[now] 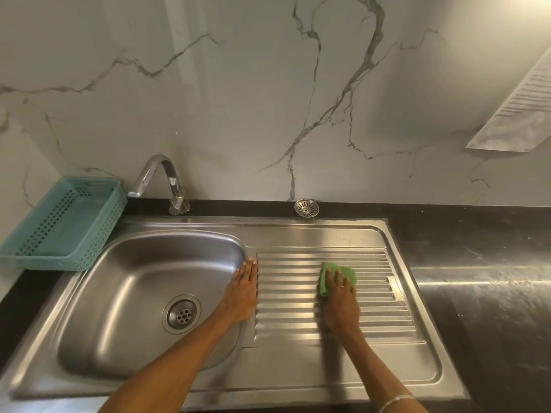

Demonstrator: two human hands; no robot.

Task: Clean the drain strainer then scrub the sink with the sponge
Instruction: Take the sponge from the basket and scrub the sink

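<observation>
we look down on a steel sink (125,296) set in a dark counter (477,263), with a veined marble wall (268,99) behind. our right hand (340,296) presses a green sponge (338,271) flat on the ribbed drainboard (298,293), fingers spread over it, nearly straight. our left hand (243,289) lies open, palm down, on the rim between basin and drainboard. the strainer (306,207) sits on the counter at 12 o'clock from the sponge, well apart, against the wall. the drain (182,314) lies at 8 o'clock from the left hand. a tap (162,180) stands behind the basin, a teal basket (64,225) at its 9 o'clock, and a printed sheet (518,108) hangs on the wall at far right.
</observation>
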